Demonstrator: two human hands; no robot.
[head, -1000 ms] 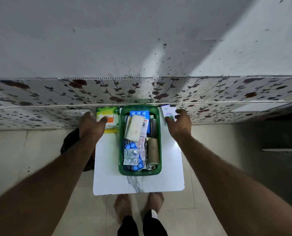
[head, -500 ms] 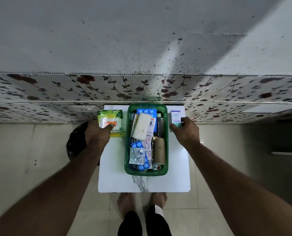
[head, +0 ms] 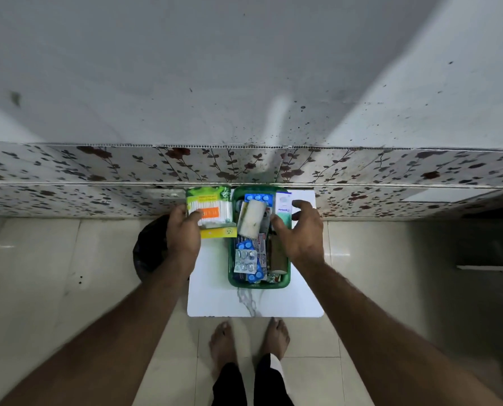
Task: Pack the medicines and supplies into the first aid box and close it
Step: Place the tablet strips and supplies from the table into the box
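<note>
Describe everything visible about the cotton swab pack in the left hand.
The cotton swab pack is a flat clear plastic packet with a green and yellow printed header, white swabs in a row and an orange label. The left hand grips its left end, thumb over the front. It is beside the left rim of the green first aid box, not inside, over a yellow box. Whether it touches the rim is unclear.

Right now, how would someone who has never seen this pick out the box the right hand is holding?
Find the small white table against the floral wall, then the green first aid box on it. Over the box's far right rim, the right hand pinches a slim white carton with a teal lower half, the only upright carton there, unlike the cotton-bud pack in the left hand.
</note>
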